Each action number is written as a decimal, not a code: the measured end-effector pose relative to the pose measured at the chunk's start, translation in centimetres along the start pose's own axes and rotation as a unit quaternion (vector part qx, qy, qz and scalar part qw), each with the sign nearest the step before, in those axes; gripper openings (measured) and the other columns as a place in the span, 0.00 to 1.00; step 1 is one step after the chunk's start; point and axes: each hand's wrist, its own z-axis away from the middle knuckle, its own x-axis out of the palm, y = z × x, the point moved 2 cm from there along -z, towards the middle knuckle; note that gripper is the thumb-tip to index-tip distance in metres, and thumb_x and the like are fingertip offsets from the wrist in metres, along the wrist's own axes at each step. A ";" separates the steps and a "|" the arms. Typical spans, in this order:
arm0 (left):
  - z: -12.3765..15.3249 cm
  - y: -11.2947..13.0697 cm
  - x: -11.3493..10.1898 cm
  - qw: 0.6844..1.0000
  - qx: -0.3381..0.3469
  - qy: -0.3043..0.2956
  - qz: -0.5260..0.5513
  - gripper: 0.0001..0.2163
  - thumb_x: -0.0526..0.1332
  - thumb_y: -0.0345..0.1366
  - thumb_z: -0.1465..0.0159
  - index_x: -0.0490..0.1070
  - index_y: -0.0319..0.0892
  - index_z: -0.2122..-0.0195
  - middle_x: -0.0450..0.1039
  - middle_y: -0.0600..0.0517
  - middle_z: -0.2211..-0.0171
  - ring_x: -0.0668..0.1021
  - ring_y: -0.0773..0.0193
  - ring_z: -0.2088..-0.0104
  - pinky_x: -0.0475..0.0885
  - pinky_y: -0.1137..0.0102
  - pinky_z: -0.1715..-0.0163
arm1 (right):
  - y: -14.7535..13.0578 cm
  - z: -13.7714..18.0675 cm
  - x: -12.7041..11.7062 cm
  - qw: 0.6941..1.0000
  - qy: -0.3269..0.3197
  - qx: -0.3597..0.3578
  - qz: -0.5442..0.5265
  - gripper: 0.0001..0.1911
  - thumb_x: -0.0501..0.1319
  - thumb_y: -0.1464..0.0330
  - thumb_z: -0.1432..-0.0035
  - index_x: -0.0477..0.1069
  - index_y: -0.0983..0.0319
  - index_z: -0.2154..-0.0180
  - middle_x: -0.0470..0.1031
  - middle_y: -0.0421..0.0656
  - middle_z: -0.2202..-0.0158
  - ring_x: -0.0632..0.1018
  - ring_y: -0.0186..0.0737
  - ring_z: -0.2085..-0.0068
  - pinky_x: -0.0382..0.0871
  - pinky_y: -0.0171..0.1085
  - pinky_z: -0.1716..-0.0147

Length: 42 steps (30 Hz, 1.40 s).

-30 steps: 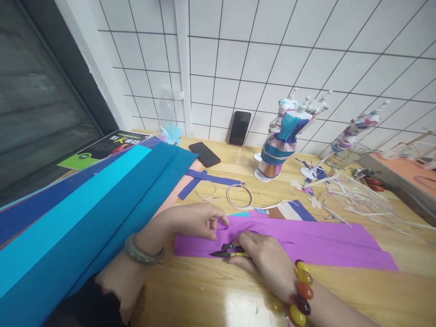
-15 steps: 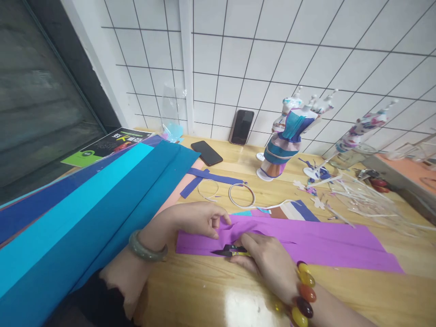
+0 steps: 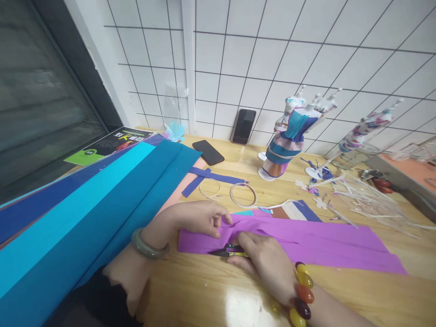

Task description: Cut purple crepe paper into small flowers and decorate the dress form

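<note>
A long purple sheet (image 3: 334, 245), cloth or crepe paper by its look, lies across the table, bunched and raised near my hands. My left hand (image 3: 200, 220), a jade-green bangle on its wrist, has its fingers curled over the sheet's left part and closed on a raised fold. Black-and-yellow scissors (image 3: 225, 251) are held low in my right hand (image 3: 262, 254), which wears a beaded bracelet. Their dark blades point left along the sheet's near edge, close below my left fingers. The handles are mostly covered by my right hand.
Teal and light-blue sheets (image 3: 129, 200) fill the left side. Behind are a flat phone (image 3: 208, 152), a leaning phone (image 3: 243, 127), blue strips (image 3: 218, 176) and a ring (image 3: 243, 195). Small dressed mannequins (image 3: 286, 141) stand at the back right, near plastic scraps (image 3: 364, 200).
The scissors' blades have shifted slightly and lie lower, partly covered by the sheet's near edge. My left hand keeps its hold; the whole view has moved a little.
</note>
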 end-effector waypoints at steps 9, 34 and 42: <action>0.0 -0.3 0.0 1.000 -0.005 0.002 -0.012 0.20 0.61 0.33 0.45 0.69 0.44 0.50 0.71 0.54 0.67 0.74 0.65 0.68 0.67 0.75 0.72 | -0.3 -0.5 0.2 1.000 -0.001 -0.003 0.003 0.22 0.47 0.53 0.35 0.69 0.61 0.67 0.78 0.46 0.71 0.79 0.47 0.71 0.68 0.42 0.72; 1.1 -1.7 -0.9 0.997 -0.039 -0.064 0.028 0.31 0.67 0.37 0.49 0.63 0.42 0.43 0.69 0.58 0.74 0.72 0.66 0.72 0.64 0.75 0.76 | -0.6 -0.6 -0.1 1.000 -0.027 0.003 -0.009 0.13 0.60 0.57 0.41 0.67 0.61 0.66 0.78 0.43 0.69 0.78 0.46 0.70 0.68 0.41 0.71; 1.0 -2.1 -0.7 0.997 -0.033 -0.063 0.038 0.27 0.66 0.34 0.49 0.66 0.43 0.46 0.69 0.58 0.73 0.69 0.68 0.74 0.62 0.75 0.77 | -1.1 -1.2 0.2 0.999 -0.036 -0.010 -0.006 0.14 0.59 0.57 0.40 0.67 0.61 0.67 0.77 0.42 0.70 0.78 0.45 0.70 0.68 0.41 0.72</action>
